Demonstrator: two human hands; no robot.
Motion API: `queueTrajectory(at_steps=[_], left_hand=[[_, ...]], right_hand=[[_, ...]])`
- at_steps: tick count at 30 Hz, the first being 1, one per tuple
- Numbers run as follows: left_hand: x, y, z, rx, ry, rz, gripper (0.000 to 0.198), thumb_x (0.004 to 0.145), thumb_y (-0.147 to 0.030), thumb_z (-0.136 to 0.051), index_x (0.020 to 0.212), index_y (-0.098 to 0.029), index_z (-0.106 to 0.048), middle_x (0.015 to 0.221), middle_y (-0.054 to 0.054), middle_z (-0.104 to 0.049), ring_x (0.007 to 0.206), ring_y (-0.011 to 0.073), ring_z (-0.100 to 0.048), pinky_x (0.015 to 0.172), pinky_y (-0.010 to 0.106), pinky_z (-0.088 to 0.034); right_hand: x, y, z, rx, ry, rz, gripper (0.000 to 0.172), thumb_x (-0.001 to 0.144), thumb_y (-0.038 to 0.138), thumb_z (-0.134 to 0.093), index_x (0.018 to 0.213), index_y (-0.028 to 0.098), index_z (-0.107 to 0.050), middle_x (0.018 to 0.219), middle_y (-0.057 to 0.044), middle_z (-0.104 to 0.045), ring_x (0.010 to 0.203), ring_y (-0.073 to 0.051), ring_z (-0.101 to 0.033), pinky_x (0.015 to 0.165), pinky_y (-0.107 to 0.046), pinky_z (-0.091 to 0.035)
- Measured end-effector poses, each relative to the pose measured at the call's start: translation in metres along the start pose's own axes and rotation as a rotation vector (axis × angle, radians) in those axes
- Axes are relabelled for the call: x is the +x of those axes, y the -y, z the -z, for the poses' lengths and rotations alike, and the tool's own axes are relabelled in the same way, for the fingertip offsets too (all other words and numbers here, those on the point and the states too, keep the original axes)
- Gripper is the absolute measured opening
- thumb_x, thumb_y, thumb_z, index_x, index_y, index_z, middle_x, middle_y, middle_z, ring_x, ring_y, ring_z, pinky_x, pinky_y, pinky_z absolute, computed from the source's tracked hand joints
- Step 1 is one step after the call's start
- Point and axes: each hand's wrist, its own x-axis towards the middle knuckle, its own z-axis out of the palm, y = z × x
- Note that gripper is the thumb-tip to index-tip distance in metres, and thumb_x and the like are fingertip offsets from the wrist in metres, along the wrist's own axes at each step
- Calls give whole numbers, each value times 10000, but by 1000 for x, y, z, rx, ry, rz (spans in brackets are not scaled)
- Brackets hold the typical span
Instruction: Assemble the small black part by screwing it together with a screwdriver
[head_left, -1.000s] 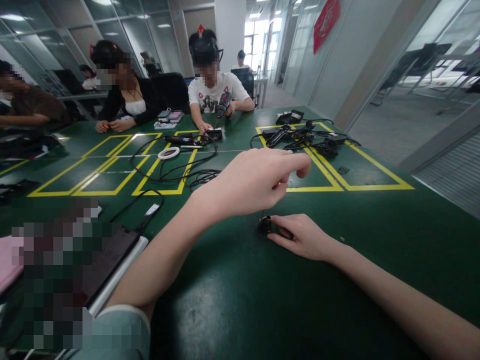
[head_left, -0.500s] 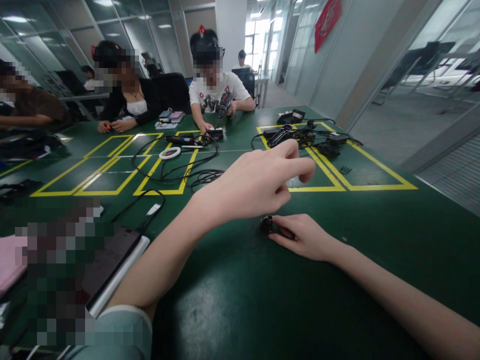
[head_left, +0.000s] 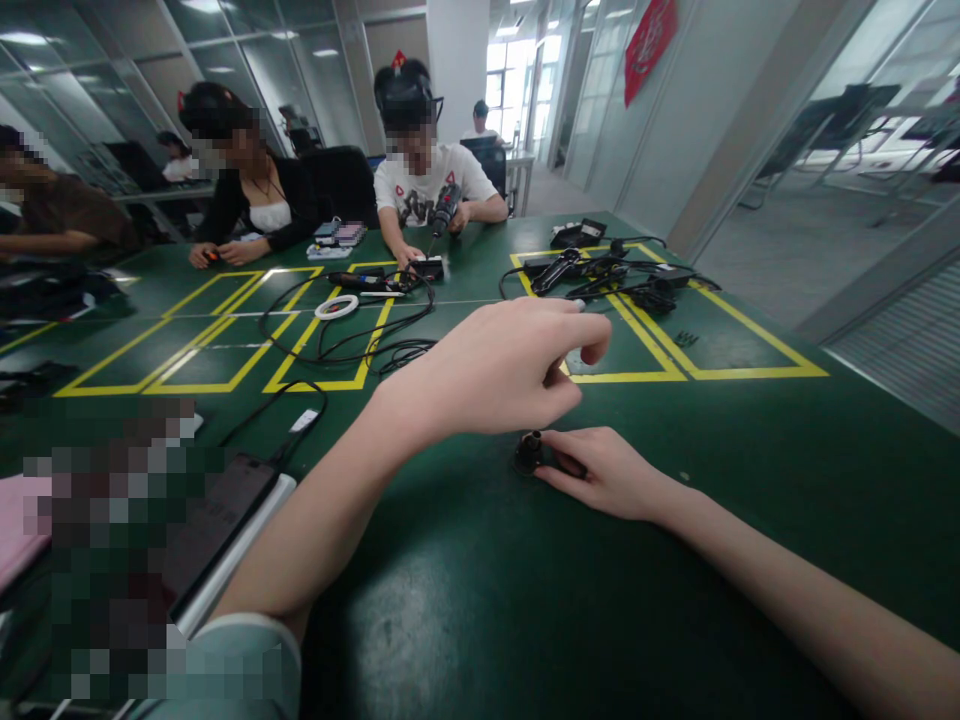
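Note:
My right hand rests on the green table with thumb and fingers closed around a small dark, round part. A short hollow tube stands up from this part; its exact kind is unclear. Above and slightly beyond it hovers my left hand, its back towards me and its fingers bent inward. The inner side of that hand is turned away, so anything between its fingertips is hidden. My left forearm crosses the view from the lower left.
Black cables and devices lie across yellow-taped rectangles on the table. A white ring sits among more cables. At left are a dark flat device and a pink item. Opposite, a person holds a power drill.
My left hand has lowered a little, its bent index finger dipping slightly. My right hand stays at the dark part. The whole view has shifted slightly.

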Motion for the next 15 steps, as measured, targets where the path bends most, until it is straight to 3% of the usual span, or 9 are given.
queueTrajectory(at_steps=[6,15], left_hand=[[1,6,-4,13,-23,-17,302,873,-74,-434,1026,-157,-682,1043,92,-696,821,168,-615,694,275,-417],[0,3,-2,35,-24,13,254,823,-125,-507,997,-165,-689,924,73,-713,806,196,-624,690,296,-429]], right_hand=[[0,-2,-1,-3,-9,18,255,1021,357,-532,1117,158,-660,611,21,-582,525,-148,-534,559,-252,-321],[0,-1,0,15,-4,4,274,1018,368,-533,1137,160,-667,618,15,-599,520,-146,-531,551,-252,-321]])
